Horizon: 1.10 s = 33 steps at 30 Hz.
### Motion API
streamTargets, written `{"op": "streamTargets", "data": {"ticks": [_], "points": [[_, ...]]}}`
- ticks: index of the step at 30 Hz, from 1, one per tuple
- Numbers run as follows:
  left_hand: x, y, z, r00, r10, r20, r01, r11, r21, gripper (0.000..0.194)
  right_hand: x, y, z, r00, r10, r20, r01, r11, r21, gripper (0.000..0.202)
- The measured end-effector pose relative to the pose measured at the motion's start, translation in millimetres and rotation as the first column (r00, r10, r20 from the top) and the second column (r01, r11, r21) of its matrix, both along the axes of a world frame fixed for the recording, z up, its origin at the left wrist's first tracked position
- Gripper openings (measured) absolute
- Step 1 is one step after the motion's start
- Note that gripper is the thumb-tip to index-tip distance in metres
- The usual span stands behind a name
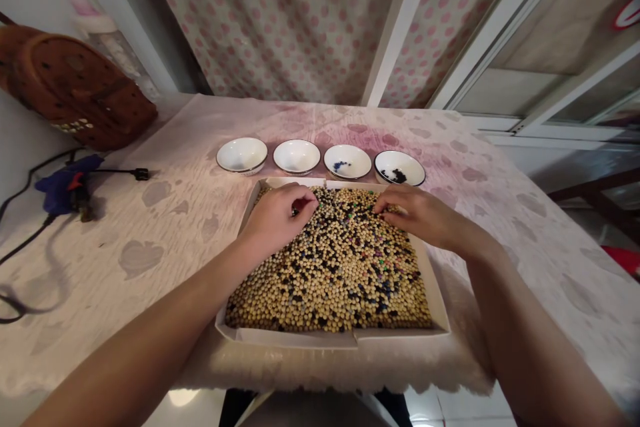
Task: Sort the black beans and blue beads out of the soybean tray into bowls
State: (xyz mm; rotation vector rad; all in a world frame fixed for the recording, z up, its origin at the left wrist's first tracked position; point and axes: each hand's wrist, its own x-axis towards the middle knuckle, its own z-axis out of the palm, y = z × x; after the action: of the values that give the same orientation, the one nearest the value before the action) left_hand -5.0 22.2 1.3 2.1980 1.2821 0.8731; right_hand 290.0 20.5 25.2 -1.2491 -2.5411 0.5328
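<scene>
White bowls (297,155) behind box (300,338), dotted curtain (290,20)

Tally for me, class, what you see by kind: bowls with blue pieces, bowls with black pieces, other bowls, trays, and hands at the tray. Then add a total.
Bowl with blue pieces: 1
Bowl with black pieces: 1
Other bowls: 2
Tray: 1
Hands: 2 (left hand, right hand)
Total: 7
</scene>
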Motion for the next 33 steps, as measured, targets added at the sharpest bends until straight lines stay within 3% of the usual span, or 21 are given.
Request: {"op": "streamTargets", "data": {"ticks": [9, 13, 29, 33], "points": [[0.9, -0.8, 1.7, 1.0, -0.002, -0.01, 0.002, 1.0, 0.005, 0.014, -23.1, -3.1, -11.8, 0.999, 0.024, -0.027, -0.024, 0.999, 0.027, 0.023], [1.2, -0.9, 1.7, 1.0, -0.016, -0.013, 0.016, 1.0, 0.012, 0.016, -28.6, -3.0, -13.8, 1.0, 0.025, -0.011, -0.025, 0.999, 0.028, 0.018], [0.5, 0.3, -0.6, 0.999, -0.043, -0.002, 0.043, 0.999, 0.004, 0.013, -27.4, -2.1, -13.5, 0.987, -0.079, -0.139, 0.075, 0.996, -0.039, 0.016], [1.4, -0.4, -0.2, 0.999, -0.038, -0.006, 0.038, 0.999, -0.009, 0.013, -24.2, 2.9, -17.4, 0.964, -0.107, -0.242, 0.121, 0.992, 0.045, 0.016]]}}
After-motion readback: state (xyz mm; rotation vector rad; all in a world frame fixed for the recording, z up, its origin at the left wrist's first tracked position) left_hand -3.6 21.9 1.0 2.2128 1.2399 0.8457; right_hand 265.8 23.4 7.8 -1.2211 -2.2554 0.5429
